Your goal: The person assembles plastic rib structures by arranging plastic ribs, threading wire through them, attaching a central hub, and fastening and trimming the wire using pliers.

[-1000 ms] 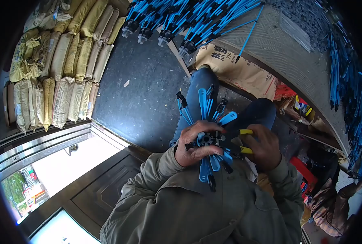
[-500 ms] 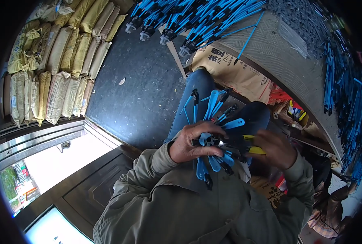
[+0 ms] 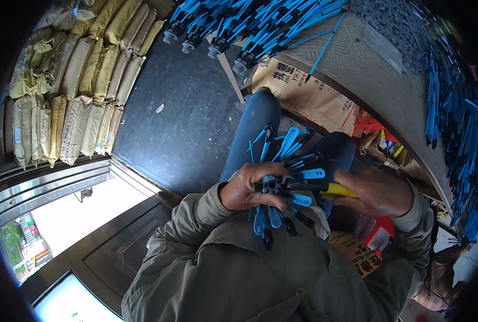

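Observation:
Above my lap, my left hand [image 3: 244, 188] is wrapped round a grey-black hub with a round toothed end [image 3: 271, 185]. Flat blue arms [image 3: 288, 140] and thin blue rods with black ends fan out from it on all sides. My right hand [image 3: 378, 192] grips yellow-handled pliers [image 3: 342, 190]. Their dark front end reaches left to the hub, beside my left thumb and fingers. Whether the jaws bite on a part is too small to tell.
Curving across the far right is a grey table [image 3: 330, 53] with piles of blue rods [image 3: 282, 27] and grey parts [image 3: 389, 27]. Stacked sacks [image 3: 78, 70] stand far left, near a dark door [image 3: 137, 236]. A brown paper sack [image 3: 298, 88] lies under the table edge.
My right hand has shifted slightly to the right, and the pliers' handles look closer together. The hub's arms have turned a little within my left hand.

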Demonstrator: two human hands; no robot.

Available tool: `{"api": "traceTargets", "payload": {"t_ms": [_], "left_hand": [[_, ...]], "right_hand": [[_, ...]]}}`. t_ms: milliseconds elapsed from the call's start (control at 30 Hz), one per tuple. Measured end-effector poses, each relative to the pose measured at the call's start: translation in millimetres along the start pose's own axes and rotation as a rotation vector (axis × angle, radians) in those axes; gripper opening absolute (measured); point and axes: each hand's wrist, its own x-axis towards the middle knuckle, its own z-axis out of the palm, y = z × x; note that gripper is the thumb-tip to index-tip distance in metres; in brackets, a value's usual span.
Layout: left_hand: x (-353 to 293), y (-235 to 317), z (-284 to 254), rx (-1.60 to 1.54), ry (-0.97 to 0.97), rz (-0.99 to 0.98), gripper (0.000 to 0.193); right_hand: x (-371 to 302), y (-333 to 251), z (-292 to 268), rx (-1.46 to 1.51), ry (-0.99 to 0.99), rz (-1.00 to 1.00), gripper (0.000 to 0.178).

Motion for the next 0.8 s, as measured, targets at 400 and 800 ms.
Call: {"api": "traceTargets", "payload": {"t_ms": [400,800], "left_hand": [[10.9,44.1,-16.4,0.180,0.265,0.076,0.052],[232.8,257.3,-119.4,0.810,0.003,0.350,0.042]], "right_hand": [[11.5,-4.7,24.5,-0.148,0.626,-0.028,0.033],[-79.5,107.2,-65.1,-0.585,1.361,0.407,0.037]]}}
